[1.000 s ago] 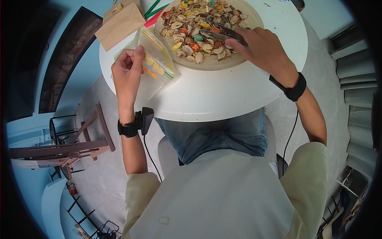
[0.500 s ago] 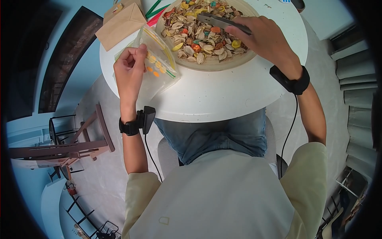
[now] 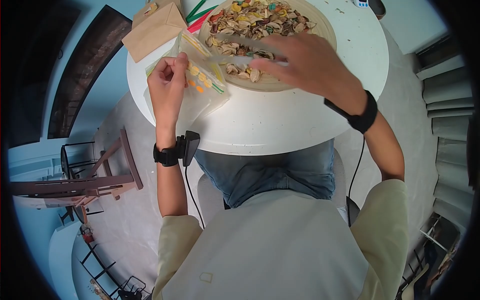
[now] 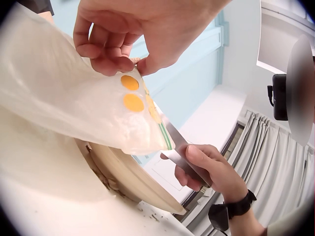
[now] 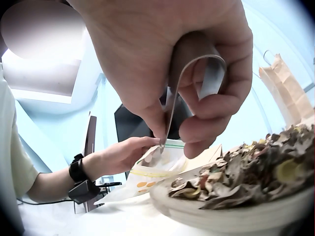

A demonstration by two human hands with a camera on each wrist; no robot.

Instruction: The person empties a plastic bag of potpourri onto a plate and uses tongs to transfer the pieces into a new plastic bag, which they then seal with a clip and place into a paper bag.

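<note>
My left hand [image 3: 168, 90] pinches the edge of a clear zip bag [image 4: 64, 93] printed with yellow and orange dots, at the table's left. Metal tongs [image 5: 197, 53] are gripped in my right hand [image 3: 320, 67], over the near side of a round plate [image 3: 277, 86]. Their two arms stand spread in the head view, blurred, and the tips reach the bag's mouth in the right wrist view. I cannot tell whether anything is between the tips. Dried potpourri [image 3: 265, 22], mostly beige and brown petals with bits of colour, heaps the plate.
A brown paper bag [image 3: 155, 30] lies behind the zip bag. Green strips [image 3: 200, 11] and red strips [image 3: 198, 23] lie between it and the plate. A small white device [image 3: 360, 3] sits at the far right. Crumbs dot the white round table [image 3: 280, 125].
My right hand first swept the tongs farther over the potpourri, then brought them left and nearer to the zip bag. My left hand keeps its pinch and has shifted slightly right.
</note>
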